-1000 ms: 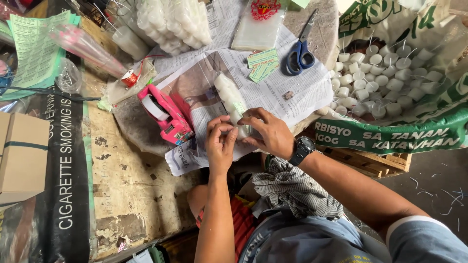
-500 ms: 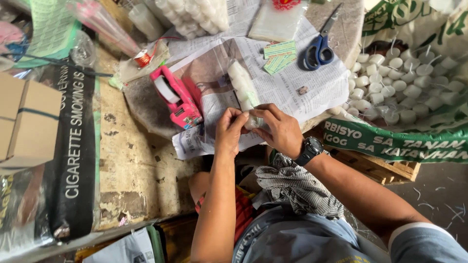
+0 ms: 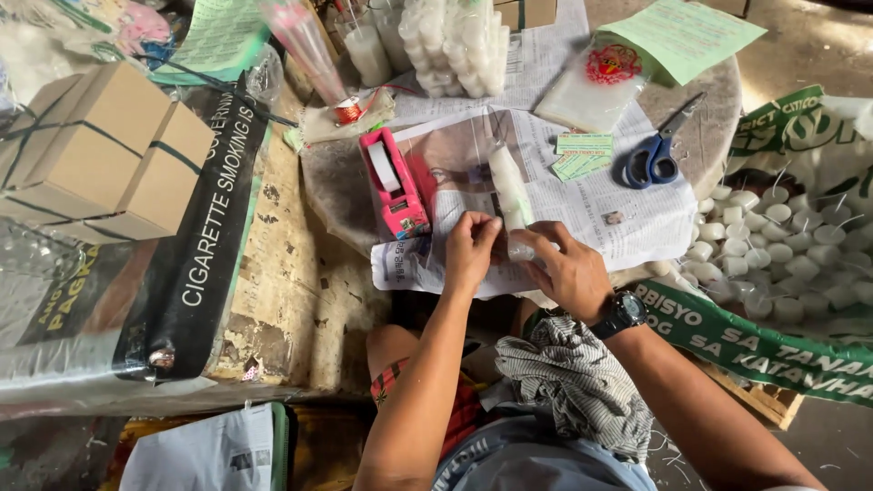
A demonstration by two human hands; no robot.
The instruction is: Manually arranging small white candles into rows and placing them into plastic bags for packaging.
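Both hands, left hand and right hand, pinch the clear-wrapped white candles (light, brittle, slippery film), best gripped near the sleeve's lower end.

Pink tape dispenser, blue scissors

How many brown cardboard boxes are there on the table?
2. One cardboard box lies at the far left, tied with dark string. The second box sits right beside it, touching it, nearer the middle of the table. More could be hidden past the picture's left edge.
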